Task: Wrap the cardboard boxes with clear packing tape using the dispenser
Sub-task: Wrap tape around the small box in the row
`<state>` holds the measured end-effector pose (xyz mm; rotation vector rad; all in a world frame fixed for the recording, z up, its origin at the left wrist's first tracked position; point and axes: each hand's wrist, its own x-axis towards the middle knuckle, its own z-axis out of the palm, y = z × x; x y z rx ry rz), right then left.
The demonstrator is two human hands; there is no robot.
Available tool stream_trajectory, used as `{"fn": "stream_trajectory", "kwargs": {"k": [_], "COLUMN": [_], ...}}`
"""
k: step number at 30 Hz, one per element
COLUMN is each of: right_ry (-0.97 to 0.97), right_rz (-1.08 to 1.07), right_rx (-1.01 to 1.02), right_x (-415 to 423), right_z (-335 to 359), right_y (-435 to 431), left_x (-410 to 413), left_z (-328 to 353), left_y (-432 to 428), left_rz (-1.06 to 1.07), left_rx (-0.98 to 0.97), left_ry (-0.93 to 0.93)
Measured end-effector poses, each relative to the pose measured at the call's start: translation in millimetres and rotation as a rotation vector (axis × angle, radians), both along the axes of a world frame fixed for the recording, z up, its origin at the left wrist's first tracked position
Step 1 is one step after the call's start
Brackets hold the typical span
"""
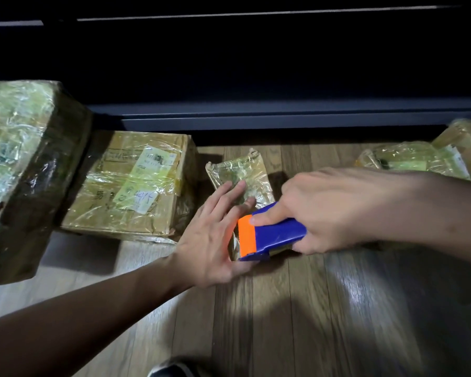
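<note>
On wood-plank floor (297,308): crinkly tape-wrapped flat box (239,172).

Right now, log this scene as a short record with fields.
left hand: flat, fingers straight, resting on the small box
right hand: grips the tape dispenser, blue and orange, at the small box's near end
small box: tape-wrapped, on the floor
other boxes: medium box and large box to the left, both wrapped
</note>
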<state>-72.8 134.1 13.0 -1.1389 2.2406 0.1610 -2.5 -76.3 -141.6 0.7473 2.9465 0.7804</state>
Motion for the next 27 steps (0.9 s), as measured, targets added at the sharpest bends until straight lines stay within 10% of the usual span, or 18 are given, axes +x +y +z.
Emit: {"fn": "stream_trajectory", "kwargs": {"k": [18,21,27], "right_ry": [0.067,0.074,0.084], "right_rz": [-0.033,-0.022,-0.051], "right_rx": [-0.058,-0.092,-0.124], "right_x": [-17.0,-14.5,-13.0], "right_z": [-24.8,-25.5,-16.9], "right_y": [75.1,68.6,57.6], "left_x": [-12.3,-8.6,-6.8], "left_z": [58.2,69.5,47.1], "left_y": [14.2,60.0,58.8], "left_rz": [0.006,0.135,0.197], "left_rx": [-0.581,-0.508,-0.322], "left_ry": [-0.253,-0.450,-0.171]}}
